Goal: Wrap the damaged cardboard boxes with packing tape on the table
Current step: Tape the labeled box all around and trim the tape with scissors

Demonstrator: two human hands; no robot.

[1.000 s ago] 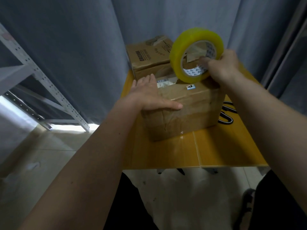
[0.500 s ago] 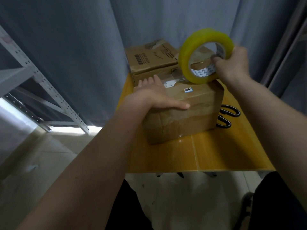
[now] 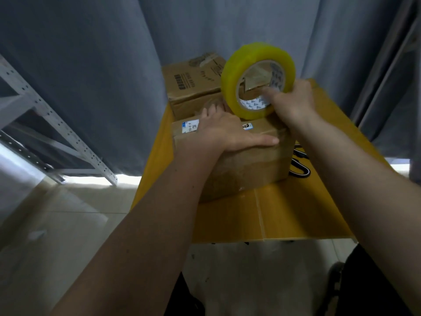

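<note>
A worn brown cardboard box (image 3: pixel 250 165) sits in the middle of the yellow table (image 3: pixel 296 215). My left hand (image 3: pixel 227 133) lies flat on its top, fingers straight, thumb along the front edge. My right hand (image 3: pixel 293 101) grips a large yellow roll of packing tape (image 3: pixel 232 87), a finger hooked inside the core, and holds it upright just above the box's far right corner. A second cardboard box (image 3: pixel 193 85) with black print stands behind, against the curtain.
Black scissors (image 3: pixel 300 165) lie on the table right of the box, partly hidden by my right arm. A grey curtain (image 3: pixel 114 65) hangs behind. A white metal shelf frame (image 3: pixel 45 115) stands at the left. Tiled floor lies below.
My left hand has slid rightward across the box top, uncovering the white label at the left. The tape roll in my right hand stayed above the box's far right corner.
</note>
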